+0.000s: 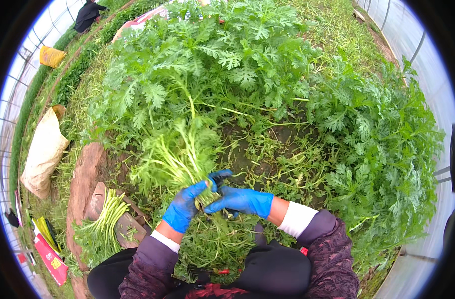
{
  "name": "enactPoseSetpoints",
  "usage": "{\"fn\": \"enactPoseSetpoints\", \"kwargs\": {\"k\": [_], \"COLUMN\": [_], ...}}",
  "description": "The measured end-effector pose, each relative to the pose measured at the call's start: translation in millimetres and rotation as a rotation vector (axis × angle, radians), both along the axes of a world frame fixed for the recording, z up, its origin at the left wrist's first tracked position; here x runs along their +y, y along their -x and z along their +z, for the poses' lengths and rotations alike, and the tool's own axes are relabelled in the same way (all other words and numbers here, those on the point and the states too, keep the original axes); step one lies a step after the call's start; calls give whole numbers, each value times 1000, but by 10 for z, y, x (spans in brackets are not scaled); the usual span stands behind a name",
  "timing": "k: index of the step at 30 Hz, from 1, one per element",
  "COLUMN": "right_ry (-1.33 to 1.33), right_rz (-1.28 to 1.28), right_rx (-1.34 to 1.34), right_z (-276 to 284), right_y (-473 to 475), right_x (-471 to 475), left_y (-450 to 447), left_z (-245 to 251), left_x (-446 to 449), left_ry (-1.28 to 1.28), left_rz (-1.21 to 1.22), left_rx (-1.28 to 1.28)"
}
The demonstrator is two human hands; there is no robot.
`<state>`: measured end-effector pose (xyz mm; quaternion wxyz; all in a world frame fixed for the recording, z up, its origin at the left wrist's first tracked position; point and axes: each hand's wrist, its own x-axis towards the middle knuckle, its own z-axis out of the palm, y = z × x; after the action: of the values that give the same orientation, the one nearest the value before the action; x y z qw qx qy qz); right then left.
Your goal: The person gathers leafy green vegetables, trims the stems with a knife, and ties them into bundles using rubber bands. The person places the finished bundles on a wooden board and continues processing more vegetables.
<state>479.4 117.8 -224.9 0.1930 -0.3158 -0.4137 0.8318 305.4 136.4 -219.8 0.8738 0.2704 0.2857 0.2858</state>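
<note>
In the head view my left hand (185, 205), in a blue glove, grips a bunch of leafy greens (175, 160) that look like garland chrysanthemum. Its leaves point up and away, blurred at the edges. My right hand (240, 202), gloved in the same blue, closes around the lower stem ends from the right; the bunch hides some of its fingers. Dark soil stains the fingertips. Left of my left wrist, a bundle of cut greens (110, 213) lies with its pale stems across a wooden board (130, 230). Loose greens (220, 246) cover the ground between my knees.
Tall uncut greens (242, 56) stand ahead, more (384, 149) on the right. Trimmed scraps (287, 160) litter the soil between. Leftward are a pale sack (46, 153), a red bag (50, 258) and a yellow sack (52, 56). A person (87, 17) crouches far left beneath the plastic greenhouse wall.
</note>
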Motion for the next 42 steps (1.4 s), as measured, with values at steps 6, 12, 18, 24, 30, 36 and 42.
{"fn": "enactPoseSetpoints", "kwargs": {"k": [6,12,18,24,30,36,42], "right_ry": [-28,-1073,-1064,-985,-1046,-787,-581], "right_rz": [4,720,522,-745,-682,-690,-926], "right_rx": [-430,-560,-373,-1330,-1673,-1578,-946], "right_z": [-182,252,78,-966,-1701,-2120,-1451], "right_y": [24,254,-194,-1376,-1750,-2124,-1930], "right_x": [-193,-414,-238,1339,2058,2133,1660], "left_y": [22,-82,8,-177,-164,-256,139], "left_z": [-163,-113,166,-114,-346,-429,-655], "left_x": [103,286,616,415,360,594,1199], "left_ry": [86,278,-25,45,81,-119,-206], "left_rz": [320,445,447,430,362,341,420], "left_rx": [-120,94,-108,18,-9,250,739]}}
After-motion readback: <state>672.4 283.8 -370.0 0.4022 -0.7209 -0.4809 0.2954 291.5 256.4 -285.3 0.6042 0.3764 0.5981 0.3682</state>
